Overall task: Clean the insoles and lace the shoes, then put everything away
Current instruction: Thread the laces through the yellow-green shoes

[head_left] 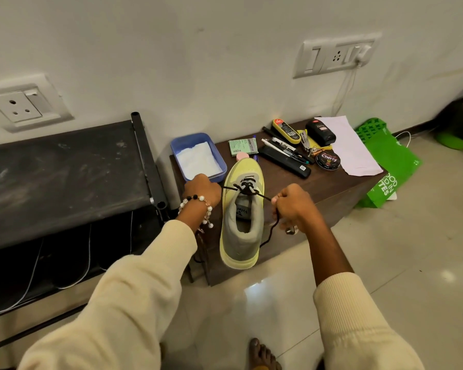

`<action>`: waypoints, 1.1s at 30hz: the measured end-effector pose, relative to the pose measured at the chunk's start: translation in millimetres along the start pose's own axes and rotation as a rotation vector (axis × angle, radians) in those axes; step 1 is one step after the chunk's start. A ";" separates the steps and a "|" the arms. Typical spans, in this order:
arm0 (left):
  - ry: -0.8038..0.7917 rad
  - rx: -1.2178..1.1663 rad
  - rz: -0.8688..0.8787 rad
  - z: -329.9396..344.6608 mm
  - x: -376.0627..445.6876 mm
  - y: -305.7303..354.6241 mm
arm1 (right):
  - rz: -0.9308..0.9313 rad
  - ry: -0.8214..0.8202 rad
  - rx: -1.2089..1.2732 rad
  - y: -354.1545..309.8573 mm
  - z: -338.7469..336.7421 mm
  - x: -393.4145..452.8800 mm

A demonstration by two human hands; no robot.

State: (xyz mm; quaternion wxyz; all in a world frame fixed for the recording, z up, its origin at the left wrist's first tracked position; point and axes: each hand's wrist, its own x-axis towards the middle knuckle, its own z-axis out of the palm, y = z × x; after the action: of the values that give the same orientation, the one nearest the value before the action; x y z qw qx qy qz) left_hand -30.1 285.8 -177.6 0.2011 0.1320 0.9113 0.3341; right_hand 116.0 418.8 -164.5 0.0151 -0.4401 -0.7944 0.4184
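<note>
I had the yellow-green sneaker (239, 217) standing on the dark wooden surface (332, 182), toe toward the wall and heel overhanging the near edge. My left hand (201, 190) was curled tight on one end of the black lace (247, 192), pulled out to the left of the shoe, just in front of the blue plastic tub (198, 156) with its white cloth (197, 160) inside. My right hand (294, 205) had its grip clamped on the other end, drawn out to the right, with the loose tail hanging down below my fist beside the shoe. The lace crossed through only the eyelets nearest the toe (the upper ones looked bare), and the tongue lay open showing the printed insole (243, 210). A beaded bracelet (198, 206) sat on my left wrist above the cream sleeve. Farther back on the surface lay a round tin of Cherry polish (328, 161), a black liquid polish bottle (320, 131), a yellow-capped shoe shiner (286, 131), a marker pen (280, 146), a black remote (285, 161), a green packet (242, 147) and a sheet of white paper (352, 145). A green shopping bag (388, 166) leaned against the surface's right end on the tiled floor, and my bare foot (262, 355) showed at the bottom.
</note>
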 end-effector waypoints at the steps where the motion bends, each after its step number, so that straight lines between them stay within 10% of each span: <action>1: 0.036 0.052 -0.007 -3.8 0.5 -2.1 | 0.010 0.015 -0.039 1.3 -1.8 1.3; 9: -0.054 0.042 0.306 -2.5 -21.8 10.5 | -0.141 0.012 0.059 -15.6 3.2 -6.9; 22: 0.130 0.160 0.001 -2.9 -2.9 -0.8 | 0.071 0.104 -0.197 -5.2 2.8 9.0; 33: -0.049 0.043 0.266 5.0 -15.6 12.0 | -0.150 0.053 -0.019 -23.2 10.2 -3.4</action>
State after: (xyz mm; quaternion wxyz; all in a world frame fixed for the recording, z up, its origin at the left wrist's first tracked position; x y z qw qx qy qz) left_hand -12.7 291.7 -168.7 0.1741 0.2642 0.8876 0.3348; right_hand 98.2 403.7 -154.2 0.0631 -0.3904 -0.8283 0.3969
